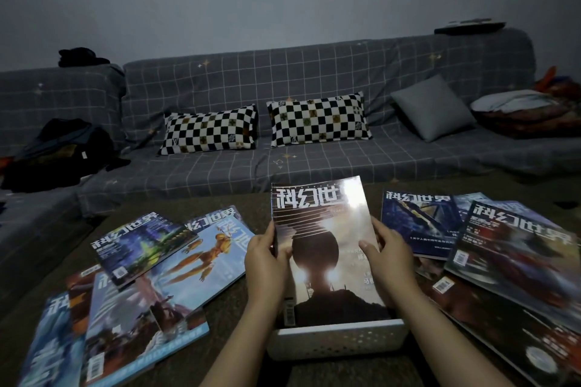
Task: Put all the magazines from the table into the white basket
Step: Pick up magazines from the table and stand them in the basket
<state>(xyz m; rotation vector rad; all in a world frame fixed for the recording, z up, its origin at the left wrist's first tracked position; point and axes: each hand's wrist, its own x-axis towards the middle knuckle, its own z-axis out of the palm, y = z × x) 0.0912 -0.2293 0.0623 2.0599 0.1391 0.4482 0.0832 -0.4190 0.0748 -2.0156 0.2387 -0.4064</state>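
Dim room: grey checked sofa [314, 148] at 12 o'clock behind a dark table [245, 308] strewn with magazines, one heap [141, 276] at 9 o'clock, another [503, 254] at 3. Left hand [267, 258] and right hand [390, 258] grip the side edges of an upright magazine [323, 248], its lower end inside the white basket [336, 339] at 6 o'clock. Bare tabletop shows between basket and heaps.

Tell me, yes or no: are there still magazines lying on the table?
Yes: several magazines lie spread on the table either side of the white basket.
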